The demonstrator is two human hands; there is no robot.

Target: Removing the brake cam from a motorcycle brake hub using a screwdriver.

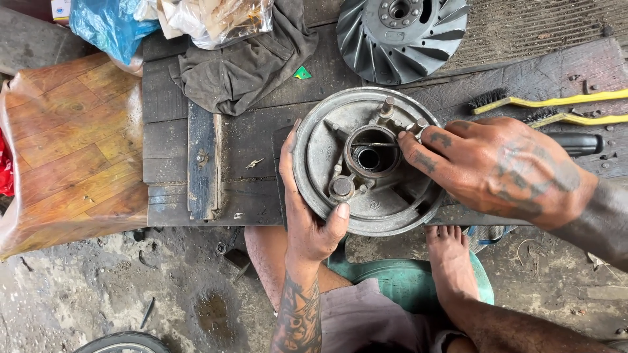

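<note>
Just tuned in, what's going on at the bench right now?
A person is working on a round grey metal brake plate lying flat on a dark wooden bench. The left hand grips its near-left rim, thumb on the face. The right hand reaches in from the right, fingertips at the central hub. A finned metal wheel, a grey rag and two wire brushes lie behind.

At the top left edge of the dark wooden bench [248,140] we noted a crumpled blue plastic bag [108,26], a clear plastic bag [219,19] of brownish contents just beside it, and a small white box's corner [60,9] at the frame's edge.
</note>
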